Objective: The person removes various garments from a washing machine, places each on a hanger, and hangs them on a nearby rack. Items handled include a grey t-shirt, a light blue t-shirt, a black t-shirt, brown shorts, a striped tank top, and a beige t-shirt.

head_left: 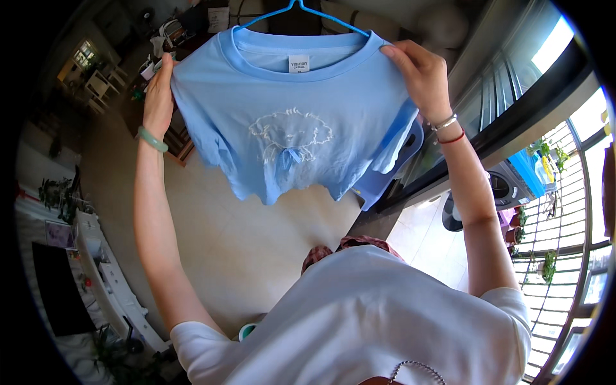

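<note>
A light blue T-shirt (218,122) is held up in front of me, its neckline at the top. A white outline drawing and a small blue bow decorate its chest. The blue hanger (321,14) sits inside the shirt; its hook runs out of view at the top. My left hand (159,99), with a green bangle at the wrist, is closed at the left shoulder edge, some fingers hidden. On the other side, my right hand (423,74) pinches the shoulder beside the collar between thumb and fingers. The hem hangs loose in folds.
A blue plastic item (391,170) stands behind the shirt's right sleeve. To the right are a dark door frame (443,176), a washing machine (507,183) and potted plants (547,266) by a barred window. A long white cabinet (106,269) lines the left.
</note>
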A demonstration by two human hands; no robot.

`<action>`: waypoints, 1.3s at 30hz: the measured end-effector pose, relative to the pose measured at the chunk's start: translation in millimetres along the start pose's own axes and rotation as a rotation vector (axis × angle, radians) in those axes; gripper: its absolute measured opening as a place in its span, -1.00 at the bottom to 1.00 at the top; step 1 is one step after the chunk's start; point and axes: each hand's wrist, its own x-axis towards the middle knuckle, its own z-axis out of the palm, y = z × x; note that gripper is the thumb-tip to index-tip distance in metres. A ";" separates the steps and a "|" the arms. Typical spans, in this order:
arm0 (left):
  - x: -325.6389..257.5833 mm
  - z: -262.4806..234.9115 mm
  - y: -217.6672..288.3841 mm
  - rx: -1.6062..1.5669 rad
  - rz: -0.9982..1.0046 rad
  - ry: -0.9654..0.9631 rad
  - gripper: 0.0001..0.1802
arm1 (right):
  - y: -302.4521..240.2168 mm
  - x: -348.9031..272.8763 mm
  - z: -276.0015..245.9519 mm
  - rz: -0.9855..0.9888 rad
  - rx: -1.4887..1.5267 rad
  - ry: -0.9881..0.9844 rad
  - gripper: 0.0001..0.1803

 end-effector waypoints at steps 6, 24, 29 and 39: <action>-6.4 27.0 -6.8 -0.091 0.207 0.012 -0.44 | 4.4 -6.1 10.7 0.124 0.032 0.047 -0.71; -6.8 49.8 -104.9 0.213 0.003 0.081 -0.45 | 53.1 -80.3 70.1 0.201 0.185 -0.062 -0.86; -7.6 89.4 -127.9 0.247 0.071 0.292 -0.42 | 77.4 -88.4 110.7 0.269 0.259 -0.082 -0.83; 56.3 114.1 -125.3 0.910 0.407 -0.088 -0.67 | 124.4 -76.3 164.6 0.419 0.358 -0.046 -0.82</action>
